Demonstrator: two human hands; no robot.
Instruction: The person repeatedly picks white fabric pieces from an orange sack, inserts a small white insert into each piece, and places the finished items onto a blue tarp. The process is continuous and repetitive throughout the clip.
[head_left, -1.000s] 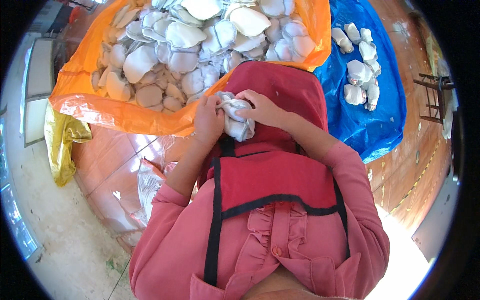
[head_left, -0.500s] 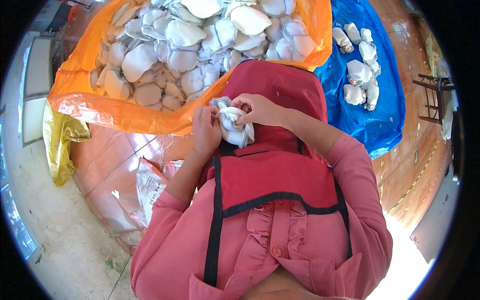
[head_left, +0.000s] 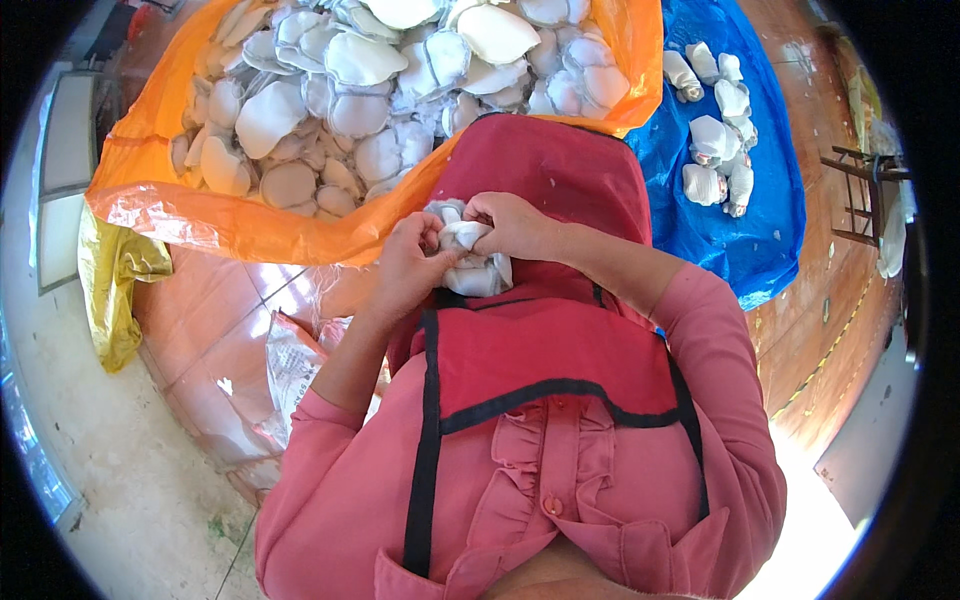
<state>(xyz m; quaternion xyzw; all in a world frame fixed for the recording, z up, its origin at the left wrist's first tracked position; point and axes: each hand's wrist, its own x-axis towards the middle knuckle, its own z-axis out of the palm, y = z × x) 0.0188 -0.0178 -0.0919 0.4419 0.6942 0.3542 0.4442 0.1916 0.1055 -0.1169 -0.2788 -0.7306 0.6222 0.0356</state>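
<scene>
Over my lap, on a red apron point(head_left: 540, 180), both hands work on a bunched bundle of white and grey fabric pieces point(head_left: 478, 275). My left hand point(head_left: 408, 262) grips its left side, thumb laid across the bundle. My right hand point(head_left: 508, 225) pinches a white fold at the top right. Beyond my knees, an orange plastic sheet point(head_left: 210, 230) bears a heap of flat, rounded white and grey fabric pieces point(head_left: 365, 60). To the right, several rolled white bundles point(head_left: 708, 137) lie on a blue plastic sheet point(head_left: 760, 240).
A yellow plastic bag point(head_left: 110, 290) lies on the floor at left, near a pale wall. A printed white sack point(head_left: 292, 365) is beside my left forearm. A dark wooden stool point(head_left: 858, 195) stands at the far right on the tiled floor point(head_left: 205, 345).
My left hand has moved its thumb over onto the bundle, which looks more tightly folded. My right hand has shifted slightly right, still pinching the fabric.
</scene>
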